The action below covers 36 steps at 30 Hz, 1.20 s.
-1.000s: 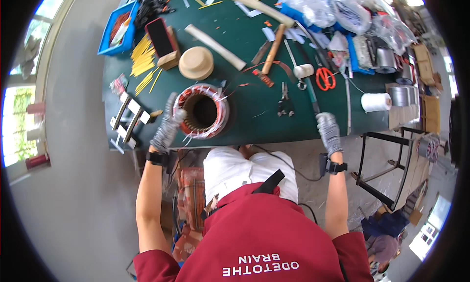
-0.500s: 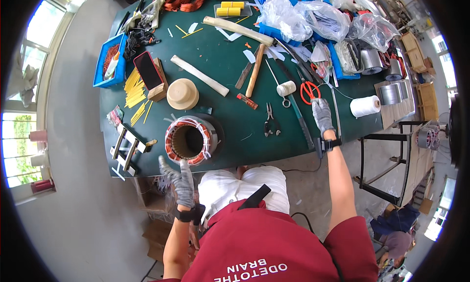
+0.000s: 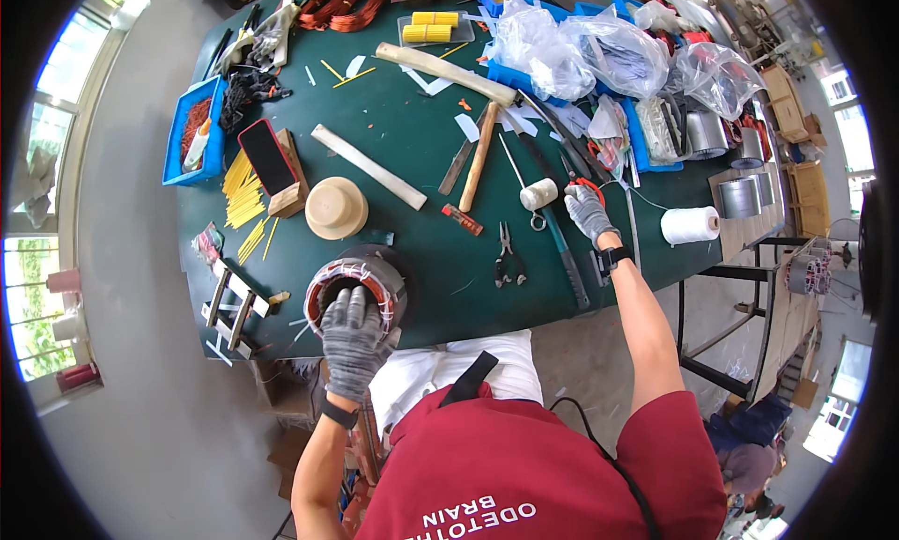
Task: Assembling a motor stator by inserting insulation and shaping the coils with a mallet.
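Note:
A motor stator, dark outside with orange windings laced in white at its end, stands near the table's front edge. My left hand, in a grey glove, rests across its front rim. The fingers are stretched over the windings, with the tips at the opening. At the right, my gloved right hand has its fingers closed on the red-handled scissors, which lie among the tools and are partly covered by the hand. Left of this hand are a white twine roll and dark-handled pliers.
A wooden-handled hammer, a pale stick and a round cream block lie mid-table. A phone leans on wood at the left. Plastic bags crowd the back right; a white thread spool lies at the right.
My left hand has moved from in front of the stator onto its rim. My right hand has moved up and left over the scissors' handles and closed on them. The view has shifted slightly.

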### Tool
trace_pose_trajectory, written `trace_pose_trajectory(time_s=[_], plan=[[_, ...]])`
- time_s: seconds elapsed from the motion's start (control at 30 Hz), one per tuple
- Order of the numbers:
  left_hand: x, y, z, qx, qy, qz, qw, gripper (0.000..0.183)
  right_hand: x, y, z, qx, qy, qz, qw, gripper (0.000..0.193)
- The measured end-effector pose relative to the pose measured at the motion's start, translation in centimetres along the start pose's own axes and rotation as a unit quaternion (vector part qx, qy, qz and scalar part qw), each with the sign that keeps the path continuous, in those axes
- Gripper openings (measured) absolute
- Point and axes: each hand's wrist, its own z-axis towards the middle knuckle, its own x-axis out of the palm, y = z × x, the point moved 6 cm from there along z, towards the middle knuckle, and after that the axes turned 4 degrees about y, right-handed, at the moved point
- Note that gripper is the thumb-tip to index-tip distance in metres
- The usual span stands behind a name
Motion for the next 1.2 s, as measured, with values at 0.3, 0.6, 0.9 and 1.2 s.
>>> trace_pose_trajectory(time_s=[0.3,0.6,0.9,1.2], plan=[[3.2,1.0,-1.7,-0.053,0.073,-0.027,0.996,0.042,-11.4,0.9,2.9,-0.009,-0.214,-0.116,0.970,0.032],[2.1,0.3,-2.5,-0.032,0.035,0.037,0.998,0.036,-23.4,-7.2,5.7,0.248,-0.296,-0.461,0.799,0.045],[3.7,1.1,-0.8,-0.078,0.067,0.013,0.995,0.040,-30.1,-12.2,4.6,0.056,-0.371,-0.334,0.865,0.041],[3.7,1.4,-1.6,-0.116,0.095,-0.014,0.989,0.036,4.5,13.2,-14.0,-0.240,-0.058,-0.129,0.960,0.013]])
